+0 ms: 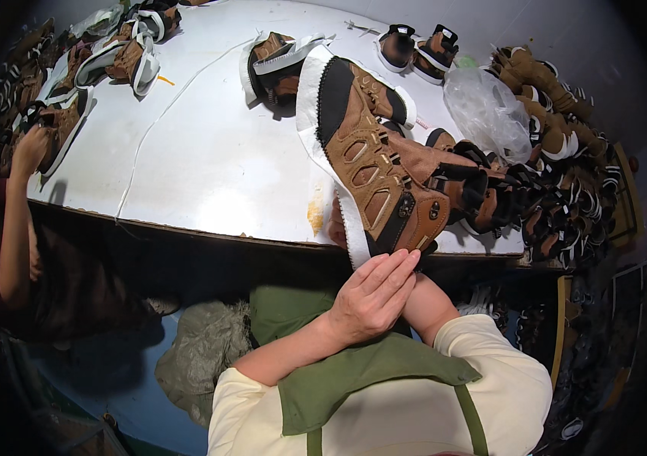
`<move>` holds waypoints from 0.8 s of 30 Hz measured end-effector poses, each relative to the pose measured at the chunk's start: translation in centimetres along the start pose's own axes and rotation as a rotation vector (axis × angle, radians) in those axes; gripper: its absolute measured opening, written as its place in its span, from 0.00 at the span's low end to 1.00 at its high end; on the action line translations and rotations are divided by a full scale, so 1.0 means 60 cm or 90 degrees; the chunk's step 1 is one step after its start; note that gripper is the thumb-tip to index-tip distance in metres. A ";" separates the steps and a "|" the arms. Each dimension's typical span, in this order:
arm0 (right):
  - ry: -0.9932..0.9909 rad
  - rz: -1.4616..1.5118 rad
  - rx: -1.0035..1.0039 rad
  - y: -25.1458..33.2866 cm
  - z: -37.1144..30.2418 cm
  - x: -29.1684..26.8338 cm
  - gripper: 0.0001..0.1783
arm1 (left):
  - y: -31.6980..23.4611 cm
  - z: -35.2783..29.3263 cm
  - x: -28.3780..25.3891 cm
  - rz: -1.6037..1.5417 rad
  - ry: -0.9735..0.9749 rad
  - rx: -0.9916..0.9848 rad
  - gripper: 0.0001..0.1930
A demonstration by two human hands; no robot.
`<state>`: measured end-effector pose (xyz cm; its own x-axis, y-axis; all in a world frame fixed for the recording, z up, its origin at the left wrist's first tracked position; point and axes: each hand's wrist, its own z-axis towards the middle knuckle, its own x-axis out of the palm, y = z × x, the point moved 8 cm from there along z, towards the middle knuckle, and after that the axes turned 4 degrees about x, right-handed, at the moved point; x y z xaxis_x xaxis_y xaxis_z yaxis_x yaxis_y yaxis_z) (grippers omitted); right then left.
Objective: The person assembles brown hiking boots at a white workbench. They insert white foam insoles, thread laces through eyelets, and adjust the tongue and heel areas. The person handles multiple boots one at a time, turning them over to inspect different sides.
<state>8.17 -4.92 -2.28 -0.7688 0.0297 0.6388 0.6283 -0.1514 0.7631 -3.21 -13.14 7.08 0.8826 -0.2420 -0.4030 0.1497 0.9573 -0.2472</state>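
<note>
A brown and black shoe upper (375,163) with a white lining edge is held up over the front edge of the table, its black toe end pointing up and away. My left hand (375,298) is at its lower heel end, fingers together along the edge; its thumb is hidden. My right hand (336,222) is mostly hidden behind the upper, and only a bit of it shows at the white edge. The right forearm passes behind my left hand.
The white table (194,159) carries another upper (278,72), two small dark uppers (417,52), a clear plastic bag (487,114) and heaps of uppers (566,175) at the right. At the left a co-worker's hand (31,150) touches another upper. A grey sack (205,349) lies below.
</note>
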 end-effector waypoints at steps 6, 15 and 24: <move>-0.052 -0.497 -0.124 0.038 -0.009 0.029 0.18 | 0.005 -0.002 -0.005 -0.001 -0.008 -0.008 0.13; -0.034 -0.849 -0.233 0.045 -0.004 0.070 0.20 | 0.132 0.031 -0.119 -0.098 -0.226 -0.227 0.14; -0.040 -0.912 -0.241 0.051 -0.011 0.062 0.23 | 0.213 0.058 -0.098 -0.246 -0.130 -0.338 0.09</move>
<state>7.13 -5.95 2.35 -0.6800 0.4117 -0.6067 -0.7167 -0.1990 0.6684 -4.94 1.05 9.33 0.8837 -0.4664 -0.0384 0.2779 0.5889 -0.7589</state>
